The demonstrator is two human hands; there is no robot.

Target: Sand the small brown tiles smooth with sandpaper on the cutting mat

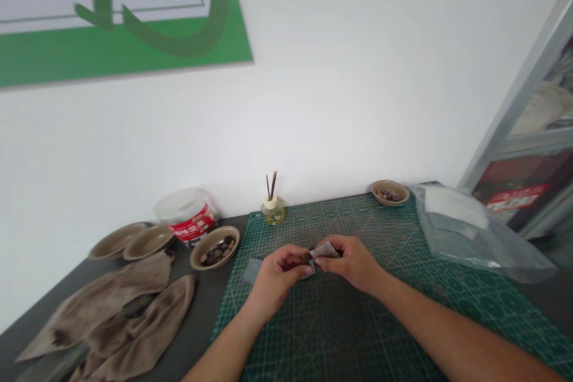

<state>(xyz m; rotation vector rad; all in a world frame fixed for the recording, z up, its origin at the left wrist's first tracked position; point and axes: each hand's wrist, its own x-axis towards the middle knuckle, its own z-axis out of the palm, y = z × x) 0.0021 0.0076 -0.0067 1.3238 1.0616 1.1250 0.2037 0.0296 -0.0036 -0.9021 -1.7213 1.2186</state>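
1. The person's right hand [351, 265] was pinched on a small grey sheet [325, 249], thumb below and fingers above, over the cutting mat [380, 334].
2. The left hand [280, 274] met it just beside, thumb and fingertips drawn together about a small dark piece [309, 258]; the fingers hid most of that piece, so its shape could not be told.
3. The grey sheet looked thin, light and soft, likely to crease or slip rather than break; an edge or corner seemed the best hold, with light pressure.
4. The dark piece looked firm and small, better suited to a fingertip pinch on its sides.
5. A bluish scrap [252, 271] lay on the mat, partly behind the left hand; it, too, seemed flimsy and easiest to lift by a corner.
6. Farther out, a bowl [200, 249] of dark bits stood on the desk [206, 322], and a clear plastic bag [465, 250] lay on the right, looking slick and limp.
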